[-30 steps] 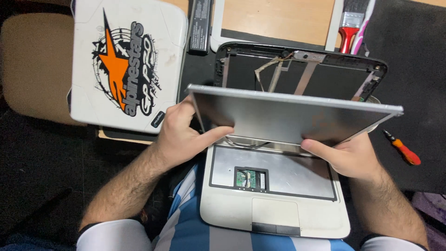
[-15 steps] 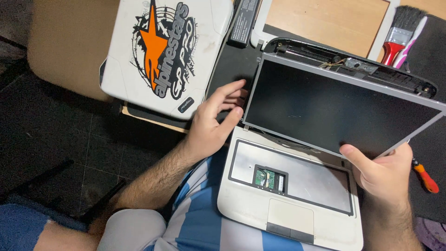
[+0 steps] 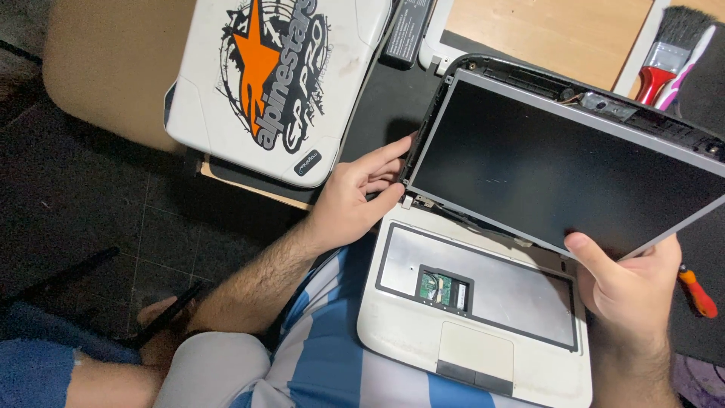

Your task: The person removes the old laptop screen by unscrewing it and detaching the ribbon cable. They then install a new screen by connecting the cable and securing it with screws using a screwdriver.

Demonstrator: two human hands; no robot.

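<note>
Right hand (image 3: 630,283) under flat, glossy dark screen panel (image 3: 551,170)

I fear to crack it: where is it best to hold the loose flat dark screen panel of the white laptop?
Probably by the grey metal edges of the flat dark screen panel, from left and right, as the left hand and right hand do: its glass face is broad, thin and tilted.

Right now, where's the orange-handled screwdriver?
Head view, far right: the orange-handled screwdriver lies on the dark mat, just right of the right hand holding the screen panel.
</note>
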